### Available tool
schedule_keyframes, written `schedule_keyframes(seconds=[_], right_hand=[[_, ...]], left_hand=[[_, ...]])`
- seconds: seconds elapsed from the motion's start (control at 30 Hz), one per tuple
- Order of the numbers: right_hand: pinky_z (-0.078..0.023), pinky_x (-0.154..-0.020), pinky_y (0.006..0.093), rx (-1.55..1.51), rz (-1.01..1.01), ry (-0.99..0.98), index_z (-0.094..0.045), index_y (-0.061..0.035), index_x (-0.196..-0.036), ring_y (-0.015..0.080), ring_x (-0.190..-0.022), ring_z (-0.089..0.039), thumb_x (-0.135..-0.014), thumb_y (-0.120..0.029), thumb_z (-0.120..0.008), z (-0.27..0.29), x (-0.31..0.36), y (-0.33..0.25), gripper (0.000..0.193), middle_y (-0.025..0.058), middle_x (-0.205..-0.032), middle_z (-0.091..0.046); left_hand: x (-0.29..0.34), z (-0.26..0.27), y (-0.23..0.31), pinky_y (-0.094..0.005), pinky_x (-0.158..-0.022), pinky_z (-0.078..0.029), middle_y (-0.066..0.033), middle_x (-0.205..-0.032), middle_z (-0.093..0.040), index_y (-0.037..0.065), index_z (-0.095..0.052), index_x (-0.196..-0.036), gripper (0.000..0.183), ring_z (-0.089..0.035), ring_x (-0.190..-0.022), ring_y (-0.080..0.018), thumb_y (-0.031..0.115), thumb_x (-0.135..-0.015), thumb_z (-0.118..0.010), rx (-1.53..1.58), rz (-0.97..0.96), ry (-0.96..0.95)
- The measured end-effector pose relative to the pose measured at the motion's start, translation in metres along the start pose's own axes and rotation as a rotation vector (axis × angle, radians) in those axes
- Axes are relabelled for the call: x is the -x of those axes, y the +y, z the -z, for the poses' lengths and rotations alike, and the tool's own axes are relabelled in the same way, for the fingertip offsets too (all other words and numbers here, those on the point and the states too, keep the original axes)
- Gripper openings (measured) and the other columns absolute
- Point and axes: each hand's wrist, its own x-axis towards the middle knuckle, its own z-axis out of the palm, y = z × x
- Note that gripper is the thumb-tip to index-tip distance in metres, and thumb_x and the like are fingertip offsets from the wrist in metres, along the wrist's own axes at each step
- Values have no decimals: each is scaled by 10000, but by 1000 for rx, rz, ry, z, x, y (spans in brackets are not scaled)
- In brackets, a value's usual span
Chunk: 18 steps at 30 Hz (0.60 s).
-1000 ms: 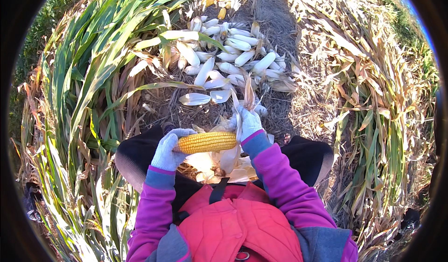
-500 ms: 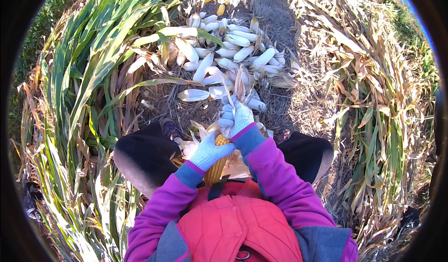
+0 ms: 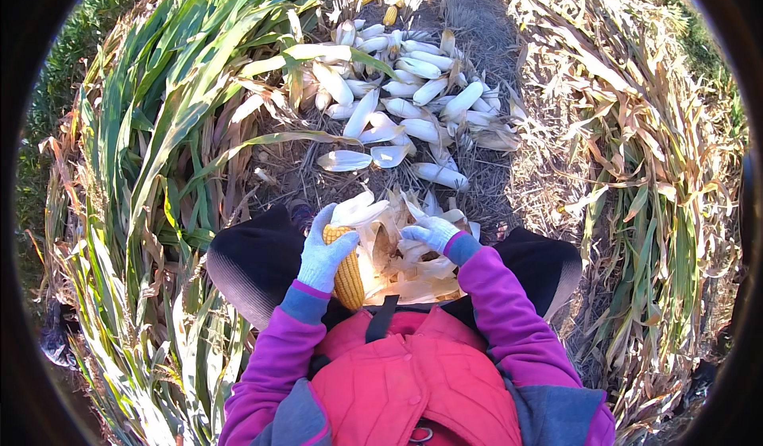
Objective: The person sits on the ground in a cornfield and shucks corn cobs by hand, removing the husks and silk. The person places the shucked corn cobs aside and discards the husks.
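Left hand (image 3: 324, 254) grips one yellow corn cob (image 3: 348, 275) upright over the lap; right hand (image 3: 430, 232) pinches pale husks (image 3: 397, 267). Beyond, one heap of husked ears (image 3: 405, 100), hemmed between stalk rows (image 3: 151, 168).

My left hand in its pale knit glove (image 3: 324, 254) wraps over the upper half of the yellow husked corn cob (image 3: 348, 277), hiding the kernels under my palm, while my gloved right hand (image 3: 430, 232), just beside it, has its fingertips buried in the dry pale husks (image 3: 401, 275).
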Motion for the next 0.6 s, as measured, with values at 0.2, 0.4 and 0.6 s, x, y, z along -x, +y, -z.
schedule_keyframes(seconds=[0.2,0.4,0.6], right_hand=[[-559,-771,305,-1090,381,84,-589,-38,-1177,161,-826,-659,-979,-266,-633,-52,0,-64,305,40,-985,-668],[-486,-505,316,-1685,283,321,-616,-6,-1004,154,-522,-527,-990,-186,-572,-49,-13,-61,186,37,-674,-562],[-333,-405,277,-1791,150,155,-597,-67,-977,129,-442,-419,-989,-282,-592,-37,25,-85,215,-14,-581,-475]], left_hand=[[-1,-36,-48,-357,-1028,-448,-197,-1328,-508,-21,-169,-1507,1083,-538,-1219,-258,207,-704,-859,-466,-279,-111],[9,-54,-25,-362,-904,-517,-178,-1171,-626,-67,-435,-1329,828,-640,-1051,-231,324,-726,-848,-724,-12,-37],[-12,-24,-32,-301,-844,-525,-88,-1041,-661,-19,-540,-1231,588,-644,-927,-154,247,-773,-796,-468,81,-535]])
